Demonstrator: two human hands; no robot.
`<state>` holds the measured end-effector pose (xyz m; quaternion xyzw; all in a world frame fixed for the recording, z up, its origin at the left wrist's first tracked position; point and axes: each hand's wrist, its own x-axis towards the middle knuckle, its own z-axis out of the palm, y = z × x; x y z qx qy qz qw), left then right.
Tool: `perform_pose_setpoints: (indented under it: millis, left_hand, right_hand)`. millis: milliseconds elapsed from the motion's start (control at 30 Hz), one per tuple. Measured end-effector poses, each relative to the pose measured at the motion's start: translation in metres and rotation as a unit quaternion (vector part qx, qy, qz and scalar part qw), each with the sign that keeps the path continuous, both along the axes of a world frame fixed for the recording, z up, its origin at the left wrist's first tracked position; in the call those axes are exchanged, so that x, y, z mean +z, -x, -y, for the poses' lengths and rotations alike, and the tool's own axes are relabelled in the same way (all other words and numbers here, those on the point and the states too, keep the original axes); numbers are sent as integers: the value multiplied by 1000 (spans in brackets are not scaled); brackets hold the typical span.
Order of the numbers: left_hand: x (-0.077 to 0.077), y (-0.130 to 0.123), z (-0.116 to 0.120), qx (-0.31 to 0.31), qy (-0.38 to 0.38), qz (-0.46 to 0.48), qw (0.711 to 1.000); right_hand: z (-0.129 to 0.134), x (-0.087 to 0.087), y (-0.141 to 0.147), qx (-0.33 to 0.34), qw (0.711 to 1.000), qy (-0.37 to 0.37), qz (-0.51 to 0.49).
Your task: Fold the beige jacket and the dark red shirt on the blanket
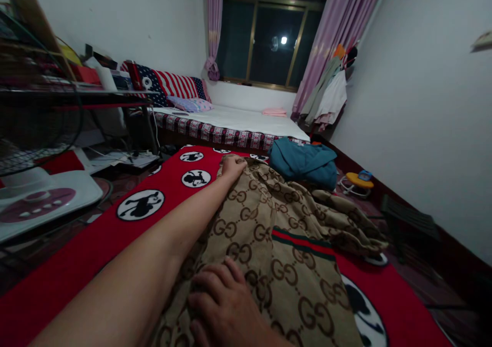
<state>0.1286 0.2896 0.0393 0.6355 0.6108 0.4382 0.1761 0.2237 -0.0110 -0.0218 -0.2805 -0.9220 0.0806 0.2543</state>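
A tan shirt with a brown interlocking-letter print lies spread over the red blanket. It has a pocket edged by a green and red stripe, and one sleeve stretches off to the right. Reaching to its far end, my left hand is closed on the cloth at the top edge. My right hand rests on the near left part of the shirt, palm down, fingers a little bent and apart. Beyond the shirt sits a folded teal garment.
The red blanket bears white circles with black figures. A white-covered bed stands under the window. To the left are a cluttered desk, a fan and a white plastic seat; to the right, a small yellow stool.
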Motion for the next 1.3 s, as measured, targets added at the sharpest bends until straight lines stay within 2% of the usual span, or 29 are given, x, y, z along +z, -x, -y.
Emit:
perform_pose_setpoints:
  millis: [100, 167, 300, 467, 567, 667, 800, 833, 900, 967, 1000, 1133, 1233, 1300]
  left_hand:
    - [-15, 8, 4, 39, -30, -1, 999]
    - [-26, 12, 5, 59, -25, -7, 998]
    - [-38, 15, -7, 72, -8, -26, 997]
    - [-37, 11, -29, 41, -27, -67, 997]
    - [-38, 8, -30, 23, -25, -108, 994]
    - [-32, 3, -22, 15, -25, -155, 988]
    - [-7, -6, -2, -2, -76, -207, 975]
    - [-2, -8, 5, -36, -100, -224, 969]
    - [2, -10, 19, -145, -142, -264, 943]
    - [-5, -10, 35, -238, -148, -295, 913]
    - [-12, -9, 42, -251, -136, -299, 911]
    - [-46, -3, 58, -201, -102, -265, 938]
    - [-57, -1, 57, -191, -104, -238, 947]
    - [-57, 0, 55, -192, -107, -219, 951]
  right_hand:
    - [6, 5, -3, -146, 988, 12, -42]
    - [8, 4, -3, -191, 981, 32, -34]
    - [6, -2, -2, -180, 981, 74, -12]
    - [5, 2, -2, -173, 980, 99, -9]
    - [5, 6, -2, -176, 978, 115, -3]
    - [4, 7, -2, -179, 975, 130, 5]
    - [3, 6, -1, -183, 974, 136, 8]
    - [3, 7, -1, -184, 974, 135, 6]
    - [2, 7, -1, -183, 974, 132, -1]
    - [3, 6, -1, -180, 975, 133, -12]
    - [3, 5, -1, -179, 974, 135, -21]
    - [4, 6, -5, -180, 965, 153, -116]
    - [-17, 17, -21, -207, 924, 182, -265]
    - [-48, 26, -39, -257, 882, 190, -346]
